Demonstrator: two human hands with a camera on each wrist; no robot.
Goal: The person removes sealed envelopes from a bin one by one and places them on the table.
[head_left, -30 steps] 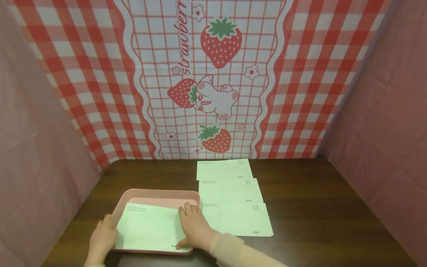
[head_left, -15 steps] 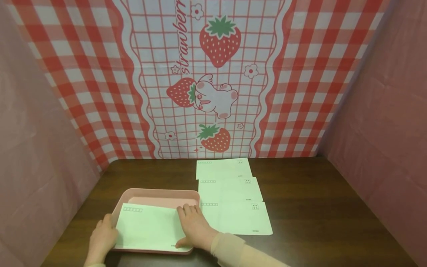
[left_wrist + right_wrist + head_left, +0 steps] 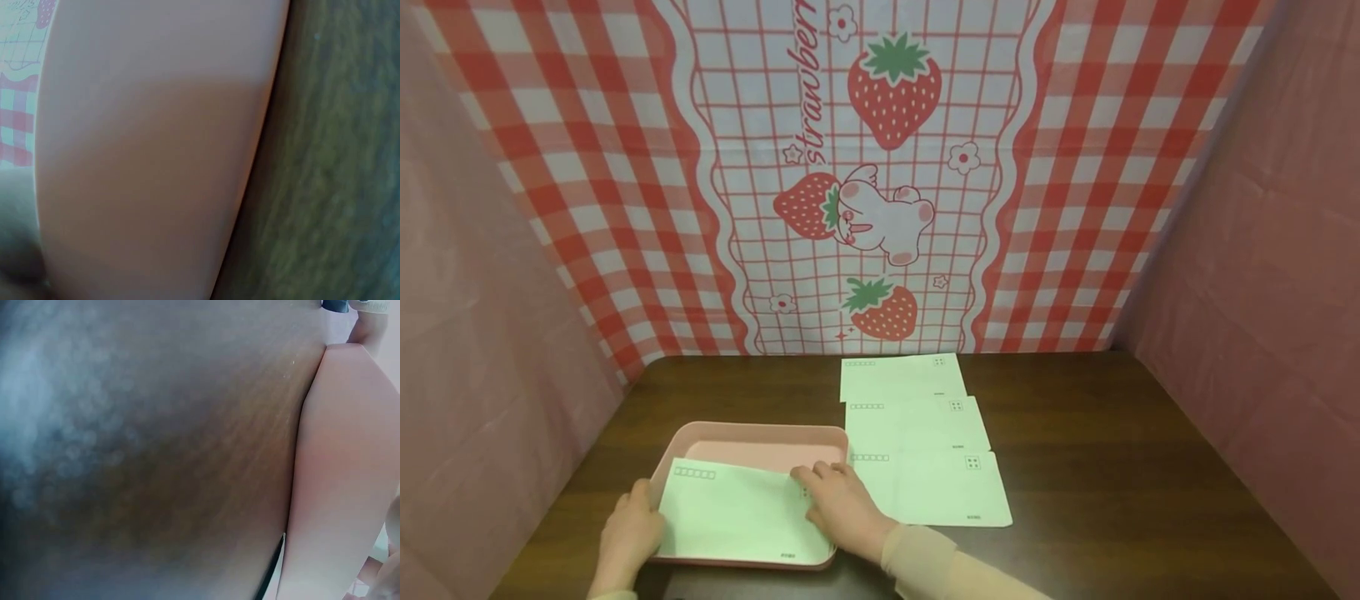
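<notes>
A white envelope (image 3: pixel 733 512) with printed code boxes lies in the front part of a shallow pink tray (image 3: pixel 752 450). At the tray's left side, my left hand (image 3: pixel 631 529) holds the rim beside the envelope's left edge. My right hand (image 3: pixel 846 508) rests on the envelope's right end, over the tray's right rim, its fingers covering part of the printed stamp box. The left wrist view shows the tray's outer wall (image 3: pixel 162 156) close up, with a blurred bit of hand at lower left. In the right wrist view the tray's wall (image 3: pixel 344 462) stands along the right.
To the tray's right, three more white envelopes lie in a column: a near one (image 3: pixel 940 492), a middle one (image 3: pixel 925 425) and a far one (image 3: pixel 902 379). They stand on a dark wooden table (image 3: pixel 1112 483). A strawberry-print checked cloth (image 3: pixel 887 192) hangs behind, with pink curtains at both sides.
The envelope in the tray has slid slightly left. My right fingers have shifted left over its end and the thumb has drawn in, uncovering its lower right corner. My left hand has stayed in place.
</notes>
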